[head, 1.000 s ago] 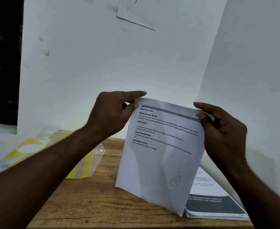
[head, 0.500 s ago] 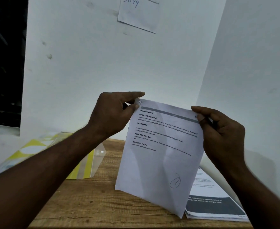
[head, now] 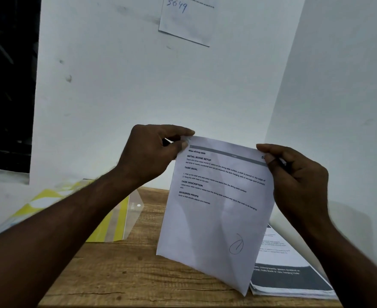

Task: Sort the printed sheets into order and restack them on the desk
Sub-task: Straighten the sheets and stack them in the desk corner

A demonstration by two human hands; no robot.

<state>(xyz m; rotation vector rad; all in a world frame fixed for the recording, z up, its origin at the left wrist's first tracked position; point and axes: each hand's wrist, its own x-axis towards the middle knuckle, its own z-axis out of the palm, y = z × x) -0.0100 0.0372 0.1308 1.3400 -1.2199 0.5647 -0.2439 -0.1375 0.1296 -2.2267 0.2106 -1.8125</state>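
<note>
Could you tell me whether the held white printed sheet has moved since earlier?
No: the white printed sheet overlaps the dark-banded paper stack exactly as before.

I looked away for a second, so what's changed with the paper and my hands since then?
Nothing moved noticeably. The left hand and right hand still pinch the sheet by its top corners above the desk. The stack and folder lie as before; only the view tipped up slightly.

Sheet (head: 216,218): thin matt paper, faintly creased. Desk (head: 127,281): matt wood, rough visible grain. Folder (head: 125,218): glossy translucent plastic.
</note>
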